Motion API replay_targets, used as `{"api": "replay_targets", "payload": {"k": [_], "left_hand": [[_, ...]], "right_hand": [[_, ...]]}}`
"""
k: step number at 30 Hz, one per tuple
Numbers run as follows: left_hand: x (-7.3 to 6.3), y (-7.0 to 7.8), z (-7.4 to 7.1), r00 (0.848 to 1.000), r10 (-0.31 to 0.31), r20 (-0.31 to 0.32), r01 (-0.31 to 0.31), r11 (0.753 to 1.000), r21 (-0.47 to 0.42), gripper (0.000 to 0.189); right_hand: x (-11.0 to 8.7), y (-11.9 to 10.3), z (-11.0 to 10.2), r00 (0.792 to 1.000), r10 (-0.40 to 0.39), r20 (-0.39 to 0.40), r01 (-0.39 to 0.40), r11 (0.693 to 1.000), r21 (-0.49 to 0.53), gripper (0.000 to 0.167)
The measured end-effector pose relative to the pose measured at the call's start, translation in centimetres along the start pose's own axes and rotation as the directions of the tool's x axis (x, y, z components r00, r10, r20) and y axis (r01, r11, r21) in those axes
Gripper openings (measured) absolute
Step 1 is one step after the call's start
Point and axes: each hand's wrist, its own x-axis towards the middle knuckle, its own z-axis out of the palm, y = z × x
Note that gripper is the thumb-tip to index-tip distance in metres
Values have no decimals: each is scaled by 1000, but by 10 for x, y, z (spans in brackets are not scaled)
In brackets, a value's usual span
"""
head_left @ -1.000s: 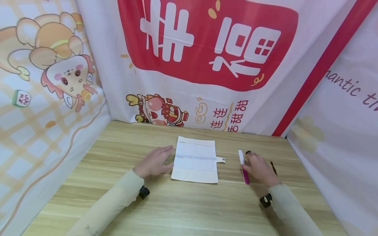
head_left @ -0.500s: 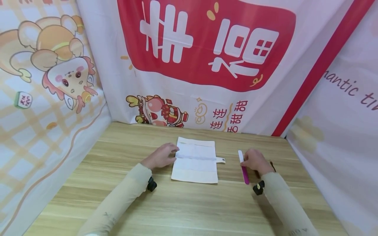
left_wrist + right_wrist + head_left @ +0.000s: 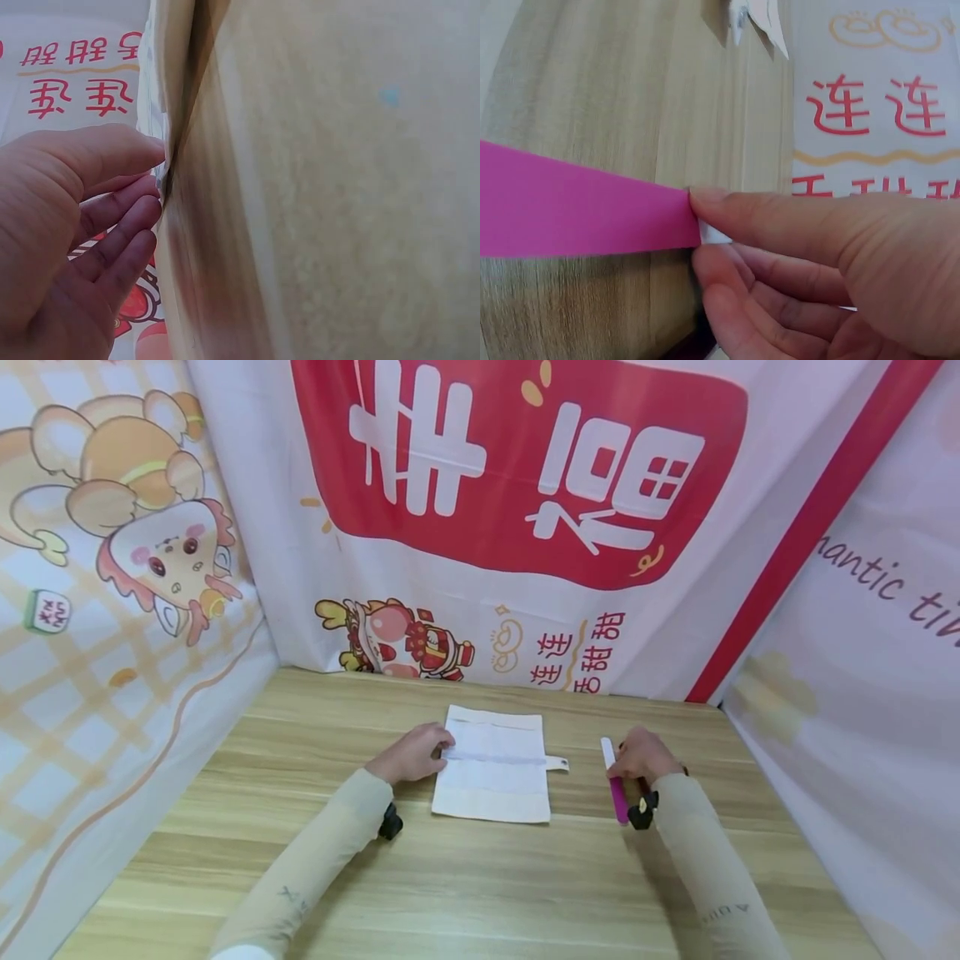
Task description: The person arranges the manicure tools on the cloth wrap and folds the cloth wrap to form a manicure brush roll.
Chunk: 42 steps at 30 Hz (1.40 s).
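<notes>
We look down on a wooden table [image 3: 480, 885] where a white cloth case [image 3: 491, 777] lies spread flat near the middle, a crease running across it and a short snap tab [image 3: 557, 763] sticking out from its right edge. At the case's left edge we see the left hand [image 3: 412, 753]; in the left wrist view its thumb and fingertips come together and pinch the border of the cloth, the other fingers loosely bent below. Well to the right of the case, past the tab, we find the right hand [image 3: 643, 752], its thumb and fingers clamped on a slim, flat strip [image 3: 619, 803], white at the far end and magenta at the end nearer the person. The right wrist view shows us the thumb lying over the strip and the fingers curled beneath; we cannot tell whether the strip touches the wood. A dark item [image 3: 685, 770] shows just beside the right wrist, mostly hidden. Both arms wear pale sleeves [image 3: 318, 852], and we notice a small black device at each wrist. Behind the table hangs a white cloth backdrop [image 3: 277, 577] with a big red panel, and printed cloth also covers both sides.
</notes>
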Motion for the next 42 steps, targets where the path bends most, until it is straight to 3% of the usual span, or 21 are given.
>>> {"api": "replay_targets", "payload": {"k": [10, 17, 21, 25, 32, 42], "left_hand": [[6, -7, 0, 1000, -11, -3, 11, 999, -54, 17], [8, -8, 2, 1000, 6, -6, -7, 999, -48, 11], [8, -9, 2, 1000, 23, -7, -23, 998, -62, 9], [7, -13, 1, 1000, 20, -13, -22, 994, -109, 9], [5, -14, -2, 1000, -27, 7, 28, 979, -201, 11], [8, -7, 2, 999, -39, 16, 42, 974, -224, 14]], "right_hand": [[-3, 6, -2, 998, 15, 56, -28, 972, 232, 33], [0, 6, 3, 997, 0, 76, -29, 919, 393, 19], [1, 6, -1, 993, -31, 111, -9, 938, 347, 13], [3, 1, -9, 991, -66, 118, 32, 961, 275, 20], [8, -23, -15, 986, -129, 107, 81, 927, 366, 28], [18, -70, -10, 984, -162, 68, 103, 849, 519, 36]]}}
